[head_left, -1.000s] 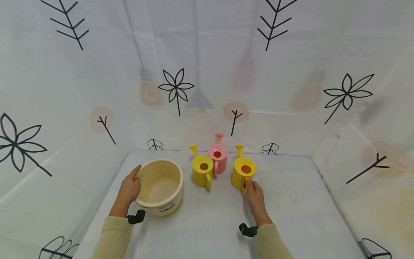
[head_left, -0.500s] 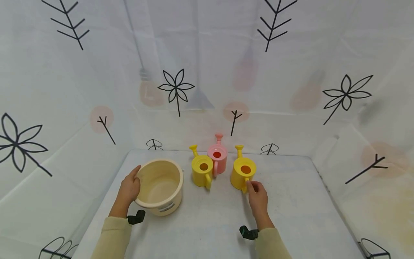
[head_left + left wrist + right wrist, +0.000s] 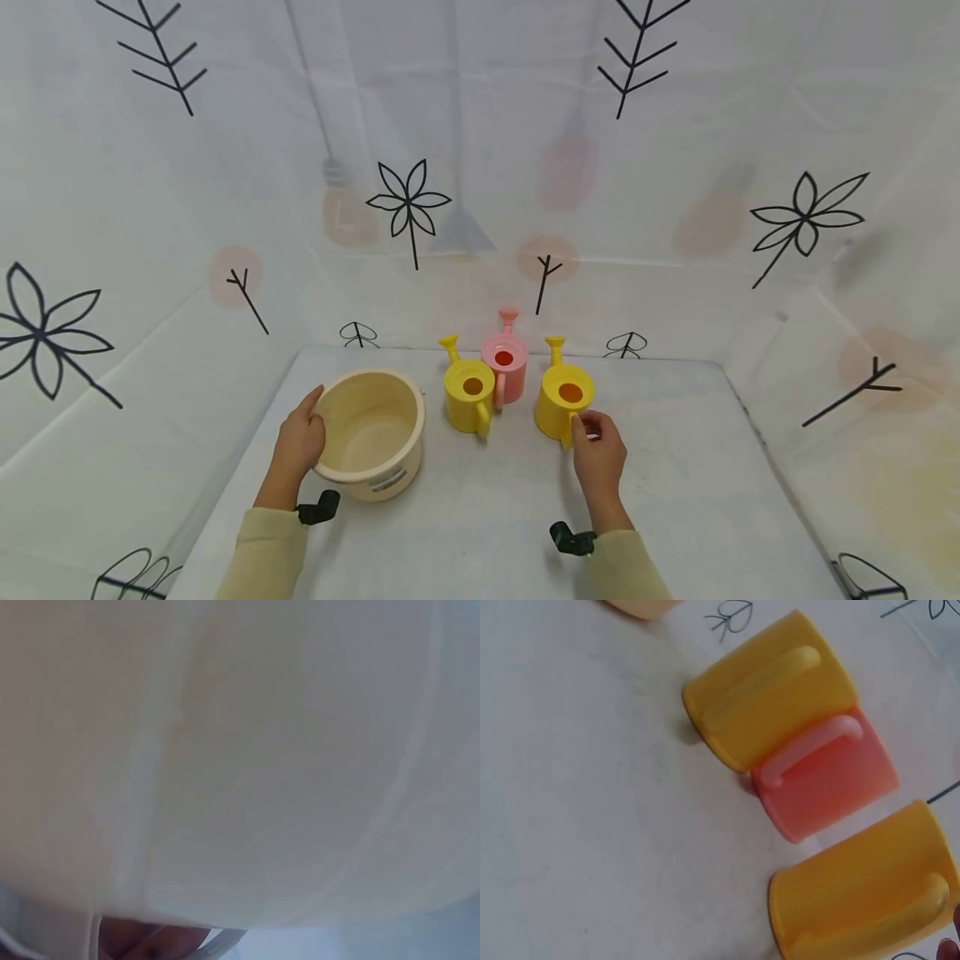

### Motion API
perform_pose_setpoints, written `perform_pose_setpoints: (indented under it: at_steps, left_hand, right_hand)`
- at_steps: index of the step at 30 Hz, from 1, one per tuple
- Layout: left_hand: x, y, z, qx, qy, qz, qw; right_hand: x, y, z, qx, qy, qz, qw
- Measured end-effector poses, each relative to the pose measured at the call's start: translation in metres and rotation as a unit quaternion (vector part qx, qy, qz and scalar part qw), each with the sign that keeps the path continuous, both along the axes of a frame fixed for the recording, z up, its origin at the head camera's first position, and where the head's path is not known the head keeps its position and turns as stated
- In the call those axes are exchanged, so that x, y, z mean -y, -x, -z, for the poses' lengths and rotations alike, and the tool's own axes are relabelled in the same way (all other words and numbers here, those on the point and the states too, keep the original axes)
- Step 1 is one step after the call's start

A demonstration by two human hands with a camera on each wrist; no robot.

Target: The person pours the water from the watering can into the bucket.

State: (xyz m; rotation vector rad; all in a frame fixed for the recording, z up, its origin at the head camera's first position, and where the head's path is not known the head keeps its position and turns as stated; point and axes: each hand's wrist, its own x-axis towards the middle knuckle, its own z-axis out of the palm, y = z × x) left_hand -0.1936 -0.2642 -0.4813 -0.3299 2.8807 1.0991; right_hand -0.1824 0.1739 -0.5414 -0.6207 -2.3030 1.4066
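Observation:
My left hand [image 3: 302, 439] grips the left side of a cream plastic bucket [image 3: 390, 475], index finger along its rim. The bucket wall [image 3: 285, 765] fills the left wrist view, with fingers [image 3: 165, 941] partly showing below it. My right hand [image 3: 600, 450] is just behind the handle of the right yellow watering can [image 3: 555, 412], its thumb right at the handle and its other fingers loosely bent to the right. In the right wrist view the can's handle [image 3: 885, 922] is uncovered, with fingertips [image 3: 949, 951] beside it at the frame edge. The can stands upright.
Another yellow watering can [image 3: 461, 408] stands between the bucket and a pink watering can [image 3: 513, 382], which is slightly farther back. All spouts point toward the patterned cloth wall [image 3: 480, 283] behind the white table [image 3: 465, 542].
My right hand has loosened from the right yellow can's handle, its fingers coming away to the right. The cans stay in place, and my left hand keeps hold of the bucket.

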Motion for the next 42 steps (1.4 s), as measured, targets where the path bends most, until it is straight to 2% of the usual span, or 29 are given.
perform_pose_setpoints:
  at_steps: [5, 9, 20, 32, 42]
  left_hand:
    - [0.000, -0.001, 0.000, -0.006, 0.002, -0.004, 1.0000]
    - [-0.001, -0.002, -0.001, -0.003, -0.002, -0.008, 1.0000]
    - [-0.002, -0.003, -0.002, -0.004, -0.006, -0.011, 0.9999]
    - [-0.001, -0.001, -0.002, -0.012, -0.007, -0.017, 0.9997]
    - [-0.003, -0.001, -0.001, -0.017, -0.007, -0.022, 0.9996]
  right_hand:
    - [0.012, 0.002, -0.006, -0.043, -0.009, -0.015, 0.9989]
    - [0.022, 0.005, -0.006, -0.044, 0.001, -0.041, 0.9982]
    - [0.048, 0.017, -0.002, 0.007, 0.036, -0.121, 0.9919]
    - [0.067, 0.039, 0.005, 0.042, 0.034, -0.159, 0.9858]
    - [0.073, 0.053, 0.009, 0.074, 0.074, -0.179, 0.9784]
